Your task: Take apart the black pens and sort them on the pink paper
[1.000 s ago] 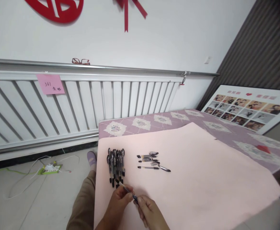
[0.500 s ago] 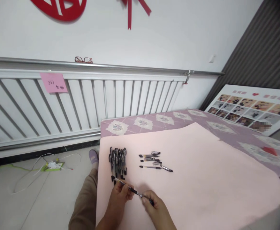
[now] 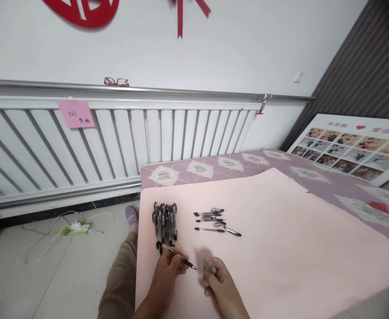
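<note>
My left hand (image 3: 170,267) pinches a black pen (image 3: 177,257) low over the pink sheet (image 3: 280,239), its tip pointing right. My right hand (image 3: 216,277) sits just right of that tip, fingers closed on a small pen part (image 3: 207,266) that I cannot make out clearly. A neat row of several black pens (image 3: 165,220) lies just beyond my left hand. A smaller scatter of pens and loose pen parts (image 3: 214,219) lies further right on the sheet.
The pink sheet covers a purple patterned surface (image 3: 234,164). A white radiator (image 3: 114,141) with a pink note (image 3: 75,114) and glasses (image 3: 116,82) runs along the wall. A power strip with cords (image 3: 76,228) lies on the floor. A photo board (image 3: 350,148) leans at right.
My hands have drawn apart: the piece in my right hand has come off the end of the pen that my left hand keeps holding.
</note>
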A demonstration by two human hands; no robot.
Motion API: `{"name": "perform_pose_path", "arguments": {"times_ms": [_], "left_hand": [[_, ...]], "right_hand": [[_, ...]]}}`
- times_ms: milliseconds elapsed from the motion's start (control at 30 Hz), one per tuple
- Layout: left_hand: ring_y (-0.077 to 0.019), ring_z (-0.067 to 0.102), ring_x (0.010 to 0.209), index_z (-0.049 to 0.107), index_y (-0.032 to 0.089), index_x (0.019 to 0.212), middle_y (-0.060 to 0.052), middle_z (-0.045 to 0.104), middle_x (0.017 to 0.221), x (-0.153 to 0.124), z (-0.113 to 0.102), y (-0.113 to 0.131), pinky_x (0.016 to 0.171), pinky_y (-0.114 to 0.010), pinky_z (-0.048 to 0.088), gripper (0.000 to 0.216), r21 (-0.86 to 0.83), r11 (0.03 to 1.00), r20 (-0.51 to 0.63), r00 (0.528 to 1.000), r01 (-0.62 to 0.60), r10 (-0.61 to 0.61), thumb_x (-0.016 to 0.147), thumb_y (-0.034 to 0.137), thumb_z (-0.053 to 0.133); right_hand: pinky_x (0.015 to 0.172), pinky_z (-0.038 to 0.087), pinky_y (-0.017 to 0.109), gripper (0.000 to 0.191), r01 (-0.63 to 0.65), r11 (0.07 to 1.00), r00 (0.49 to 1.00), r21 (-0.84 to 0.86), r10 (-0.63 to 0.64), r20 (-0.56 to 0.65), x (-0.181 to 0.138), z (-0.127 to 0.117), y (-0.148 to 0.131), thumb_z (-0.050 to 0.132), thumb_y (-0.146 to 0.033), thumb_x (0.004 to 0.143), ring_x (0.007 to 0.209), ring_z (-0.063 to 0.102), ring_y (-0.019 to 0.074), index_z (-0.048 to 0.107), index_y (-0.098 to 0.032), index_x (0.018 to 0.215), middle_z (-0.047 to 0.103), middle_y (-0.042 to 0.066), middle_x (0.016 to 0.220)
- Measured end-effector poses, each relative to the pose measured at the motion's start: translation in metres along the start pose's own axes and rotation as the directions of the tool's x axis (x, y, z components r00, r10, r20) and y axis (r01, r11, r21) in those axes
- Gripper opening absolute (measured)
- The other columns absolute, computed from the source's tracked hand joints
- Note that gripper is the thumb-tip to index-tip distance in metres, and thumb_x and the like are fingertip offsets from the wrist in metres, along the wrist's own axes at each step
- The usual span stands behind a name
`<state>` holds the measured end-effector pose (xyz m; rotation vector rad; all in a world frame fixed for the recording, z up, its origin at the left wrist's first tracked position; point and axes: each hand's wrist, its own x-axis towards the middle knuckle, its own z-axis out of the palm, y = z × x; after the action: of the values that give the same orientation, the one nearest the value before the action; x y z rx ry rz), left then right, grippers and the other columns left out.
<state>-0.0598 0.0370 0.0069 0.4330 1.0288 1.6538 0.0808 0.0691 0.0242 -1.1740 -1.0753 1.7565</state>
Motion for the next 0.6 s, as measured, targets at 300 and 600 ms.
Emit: {"name": "perform_pose_path", "arguments": {"times_ms": [300, 600], "left_hand": [[-0.0102, 0.055, 0.056, 0.054, 0.016, 0.078, -0.002, 0.065, 0.069, 0.003, -0.008, -0.008, 0.055, -0.024, 0.04, 0.018, -0.014, 1.0, 0.059, 0.998, -0.015, 0.016, 0.07, 0.03, 0.063], [-0.0094, 0.054, 0.053, 0.052, 0.017, 0.076, 0.0, 0.065, 0.067, 0.004, -0.008, -0.008, 0.053, -0.024, 0.039, 0.018, -0.027, 1.0, 0.076, 0.997, -0.012, 0.014, 0.07, 0.028, 0.064]], "right_hand": [[0.039, 0.029, 0.018, 0.026, 0.019, 0.994, 1.0, -0.108, -0.017, 0.016, -0.005, 0.006, -0.006, 0.061, -0.041, 0.066, 0.04, 0.037, 0.0064, 0.044, -0.022, 0.068, 0.043, -0.009, 0.049], [0.037, 0.023, 0.02, 0.027, 0.083, 0.872, 0.994, -0.482, -0.04, 0.098, 0.0, 0.012, -0.003, 0.049, -0.042, 0.074, 0.039, 0.029, 0.0072, 0.051, -0.02, 0.059, 0.032, -0.008, 0.044]]}}
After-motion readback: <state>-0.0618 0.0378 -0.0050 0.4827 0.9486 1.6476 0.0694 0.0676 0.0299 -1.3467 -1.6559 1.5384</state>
